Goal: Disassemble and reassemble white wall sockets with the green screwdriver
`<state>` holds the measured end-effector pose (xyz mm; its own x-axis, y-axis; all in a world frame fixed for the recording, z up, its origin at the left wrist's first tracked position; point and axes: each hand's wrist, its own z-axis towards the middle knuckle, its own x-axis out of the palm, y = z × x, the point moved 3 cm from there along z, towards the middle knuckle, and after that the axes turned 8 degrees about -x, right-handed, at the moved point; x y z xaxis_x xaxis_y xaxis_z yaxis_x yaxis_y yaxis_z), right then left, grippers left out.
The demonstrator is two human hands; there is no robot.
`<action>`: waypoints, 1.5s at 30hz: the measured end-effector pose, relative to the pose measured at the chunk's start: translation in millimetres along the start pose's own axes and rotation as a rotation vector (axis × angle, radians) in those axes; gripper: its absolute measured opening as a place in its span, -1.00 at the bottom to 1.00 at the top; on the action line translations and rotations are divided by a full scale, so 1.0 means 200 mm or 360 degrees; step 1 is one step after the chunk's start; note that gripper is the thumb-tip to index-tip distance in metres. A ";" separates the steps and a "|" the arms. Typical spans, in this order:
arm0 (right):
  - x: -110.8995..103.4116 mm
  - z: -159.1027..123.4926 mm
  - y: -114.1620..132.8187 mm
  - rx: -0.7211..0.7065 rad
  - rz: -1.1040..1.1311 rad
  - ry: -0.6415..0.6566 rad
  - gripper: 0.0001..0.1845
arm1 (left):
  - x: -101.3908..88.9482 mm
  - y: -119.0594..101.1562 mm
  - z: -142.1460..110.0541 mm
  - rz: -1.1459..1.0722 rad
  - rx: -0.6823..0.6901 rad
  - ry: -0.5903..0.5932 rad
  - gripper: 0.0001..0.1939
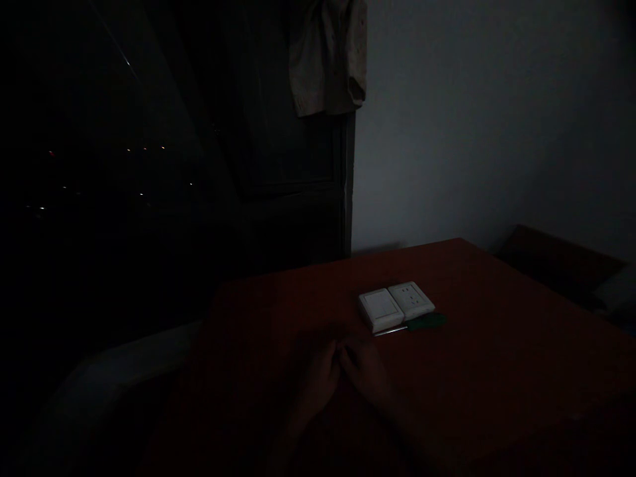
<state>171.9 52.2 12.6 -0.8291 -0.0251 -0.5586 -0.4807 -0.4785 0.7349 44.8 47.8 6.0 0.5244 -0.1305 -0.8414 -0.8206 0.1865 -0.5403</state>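
Observation:
In dim light my left hand [322,376] and my right hand [368,372] rest together on the reddish-brown table [487,358]. Both are closed, fingers curled and meeting at the thumb side, and no object shows in either. Just beyond my right hand lies a screwdriver [426,321] with a green handle and a thin metal shaft pointing left. Behind it, side by side, sit a white wall switch [381,306] with a plain square face and a white wall socket [412,299] with several slots. The screwdriver lies close along their near edges.
A pale wall [447,132] rises behind the table. To the left is a dark window [124,172] with small lights in it. Beige cloth [328,59] hangs above the table's far side. A brown wooden edge [566,255], perhaps furniture, stands at the right.

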 end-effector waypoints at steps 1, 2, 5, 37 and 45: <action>0.00 0.00 0.00 -0.0002 0.0002 -0.0002 -0.75 | 0.00 0.00 0.00 0.0003 0.0001 -0.0005 -0.61; 0.00 0.00 0.00 -0.0008 0.0006 -0.0001 -0.75 | 0.00 0.00 0.00 0.0009 -0.0002 -0.0012 -0.61; 0.01 0.00 -0.01 -0.0022 0.0014 0.0003 -0.75 | 0.01 0.02 0.00 0.0040 -0.0017 -0.0026 -0.61; 0.01 -0.01 -0.02 0.0001 0.0006 -0.0004 -0.77 | 0.03 0.03 0.01 0.0054 -0.0047 0.0006 -0.60; 0.01 -0.01 -0.02 -0.0014 0.0010 -0.0009 -0.77 | 0.04 0.03 0.01 0.0035 -0.0032 0.0000 -0.60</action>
<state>172.9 53.0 7.2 -0.8339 -0.0231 -0.5515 -0.4726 -0.4863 0.7350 44.1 49.2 -4.2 0.5063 -0.1270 -0.8530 -0.8361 0.1699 -0.5216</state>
